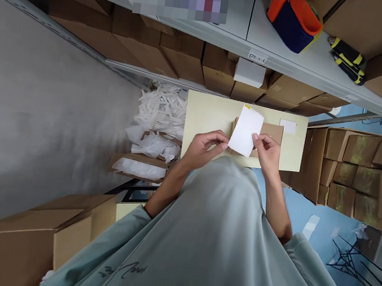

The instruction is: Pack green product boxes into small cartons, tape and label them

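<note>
A white rectangular sheet (247, 130), with a small yellow mark at its top edge, is held tilted above a cardboard box (274, 133) on the pale yellow table (208, 112). My right hand (268, 153) pinches the sheet's right edge between thumb and fingers. At the lower left corner, the thumb and forefinger of my left hand (207, 148) come together on the sheet. Part of the box is hidden behind the sheet and my hands. A second white sheet (287, 126), smaller in view, lies on the table to the right of the box.
Above the table's far side runs a grey shelf (208, 31) with cardboard boxes beneath. On it lie an orange and navy object (293, 21) and black-yellow handled tools (349, 60). White packing material (160, 111) is heaped at left; stacked cartons (358, 168) stand at right.
</note>
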Motion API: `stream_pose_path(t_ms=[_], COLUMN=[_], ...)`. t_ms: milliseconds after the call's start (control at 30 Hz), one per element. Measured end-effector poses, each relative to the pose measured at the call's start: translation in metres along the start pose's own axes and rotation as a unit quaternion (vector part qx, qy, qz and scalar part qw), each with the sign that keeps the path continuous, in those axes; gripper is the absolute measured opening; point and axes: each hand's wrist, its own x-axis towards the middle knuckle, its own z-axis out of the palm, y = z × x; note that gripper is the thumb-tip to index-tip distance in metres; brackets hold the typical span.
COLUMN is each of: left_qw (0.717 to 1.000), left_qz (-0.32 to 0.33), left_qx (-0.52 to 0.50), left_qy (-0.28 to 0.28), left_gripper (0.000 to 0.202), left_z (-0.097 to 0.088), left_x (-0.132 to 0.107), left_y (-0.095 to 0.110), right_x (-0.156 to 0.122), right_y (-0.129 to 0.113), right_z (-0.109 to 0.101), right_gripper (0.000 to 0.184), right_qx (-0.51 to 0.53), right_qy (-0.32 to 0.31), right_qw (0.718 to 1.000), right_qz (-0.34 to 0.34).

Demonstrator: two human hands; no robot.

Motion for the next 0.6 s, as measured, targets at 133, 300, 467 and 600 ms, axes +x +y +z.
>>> stream_pose_path(t_ms=[133,300,467,600], left_qw=[0.999,0.995,0.994,0.989], left_qz=[-0.018,-0.018,0.022,0.069], left_qx=[0.027,0.077,0.093,0.123], left_qy=[0.042,0.06,0.051,0.033], left_gripper=[0.025,0.017,0.015,0.016], left_z=[-0.004,-0.011,-0.022,-0.035], left_x=[0.004,0.009,0.023,0.038], left_y=[-0.002,-0.001,0.008,0.019], right_x=[-0.007,-0.016,-0.001,0.015], right_y=[-0.01,-0.041,-0.055,-0.064], right_z=[0.013,0.032,0.049,0.057], right_gripper=[0.036,0.019,0.014,0.011], right_qx=[-0.104,-0.084,-0.083,-0.089], right_qy=[0.015,-0.066,-0.08,-0.077], right_qw=[0.993,0.985,0.982,0.982], right_qz=[-0.05,-0.134,-0.149,-0.15])
